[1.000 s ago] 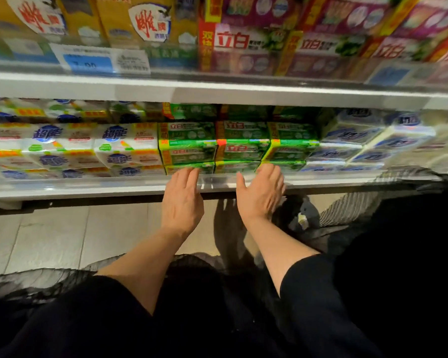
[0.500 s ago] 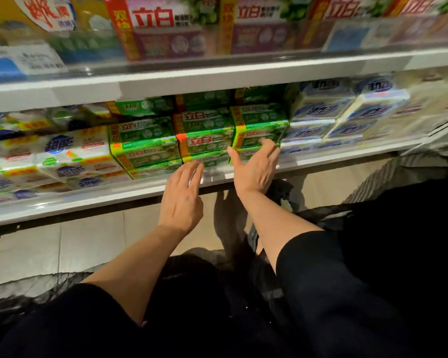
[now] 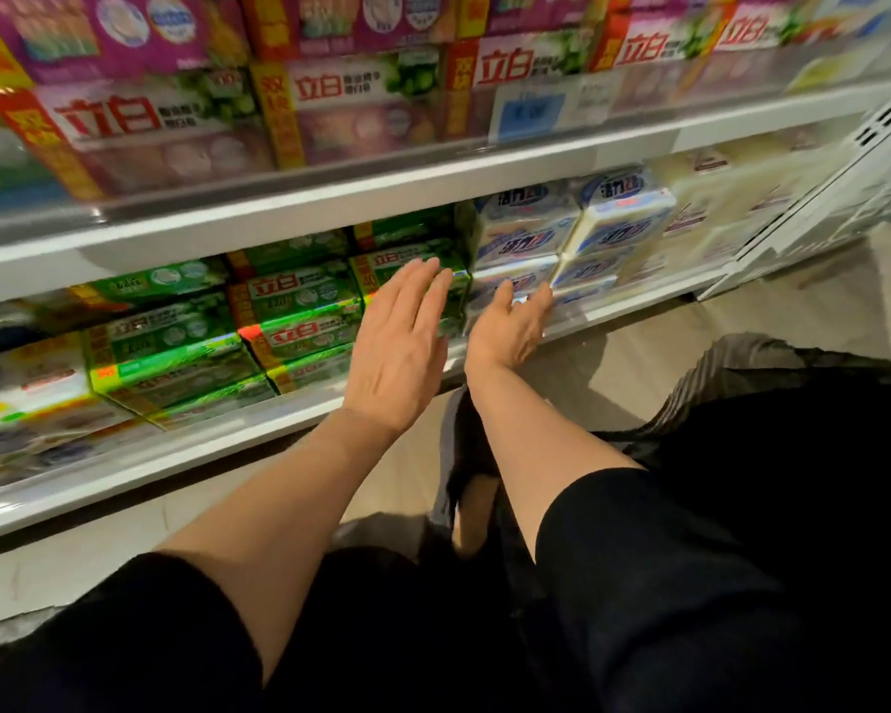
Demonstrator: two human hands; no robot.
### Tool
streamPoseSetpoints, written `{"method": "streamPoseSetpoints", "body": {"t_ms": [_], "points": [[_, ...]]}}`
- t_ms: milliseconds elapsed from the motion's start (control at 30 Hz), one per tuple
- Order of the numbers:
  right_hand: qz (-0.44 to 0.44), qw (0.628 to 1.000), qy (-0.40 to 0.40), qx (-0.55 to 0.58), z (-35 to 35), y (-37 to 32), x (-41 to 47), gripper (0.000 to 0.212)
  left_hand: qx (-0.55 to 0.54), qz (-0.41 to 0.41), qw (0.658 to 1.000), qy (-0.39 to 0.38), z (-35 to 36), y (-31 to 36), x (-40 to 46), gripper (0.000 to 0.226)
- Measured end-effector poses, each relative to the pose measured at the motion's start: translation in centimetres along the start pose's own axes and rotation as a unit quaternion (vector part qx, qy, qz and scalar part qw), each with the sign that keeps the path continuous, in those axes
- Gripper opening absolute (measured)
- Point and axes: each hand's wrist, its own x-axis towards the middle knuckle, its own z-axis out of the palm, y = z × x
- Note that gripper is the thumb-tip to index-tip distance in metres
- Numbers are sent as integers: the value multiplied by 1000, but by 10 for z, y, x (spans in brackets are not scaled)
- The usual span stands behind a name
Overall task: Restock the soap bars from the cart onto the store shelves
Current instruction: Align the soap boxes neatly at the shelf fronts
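Two bare hands reach toward the lower white metal shelf (image 3: 330,403), both forearms coming out of black sleeves (image 3: 654,573).

Left hand (image 3: 399,347): back of hand up, fingers (image 3: 423,285) straight and close together, holding nothing. Fingertips lie over the front of the green-wrapped soap bar packs (image 3: 289,321), at the right end of that green stack. Contact with the wrapper cannot be confirmed.

Right hand (image 3: 510,329): lower and to the right, fingers loosely spread and nearly straight, holding nothing. Fingertips are at the clear plastic front lip of the shelf, just in front of the white-and-blue wrapped soap bar packs (image 3: 572,234). Touching or just short: cannot tell.

Soap positions: green packs stacked several high in the middle of the lower shelf, white-and-blue packs stacked directly to their right, pale cream packs (image 3: 721,198) further right, blurred. White packs with blue and orange print (image 3: 27,388) sit left of the green stack.

Upper white shelf (image 3: 381,182) carries purple-and-white boxed soap packs with red lettering (image 3: 351,105), behind a clear front rail bearing a blue-and-white price label (image 3: 531,115).

White perforated shelf upright (image 3: 844,172) at right. Pale tiled floor (image 3: 639,352) below the shelving. Dark pleated fabric (image 3: 731,362) lies at lower right.
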Motion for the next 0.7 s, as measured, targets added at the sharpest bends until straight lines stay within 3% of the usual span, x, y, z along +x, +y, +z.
{"method": "streamPoseSetpoints", "body": {"t_ms": [100,233,333,467,567,700], "points": [[26,998,-48,22,-7,7,7,57,25,-74,996,-51,2,14,37,68],[22,995,-81,54,-17,8,19,63,28,-153,984,-91,0,26,64,46],[81,989,-106,67,-19,7,31,66,-6,-203,970,-132,1,26,83,43],[165,969,-149,107,-22,12,43,80,-21,-229,953,-196,1,26,97,43],[173,963,-161,126,-25,15,45,81,-29,-259,936,-238,-3,33,103,33],[172,960,-158,154,-27,16,45,84,-13,-263,930,-256,2,35,103,40]]}}
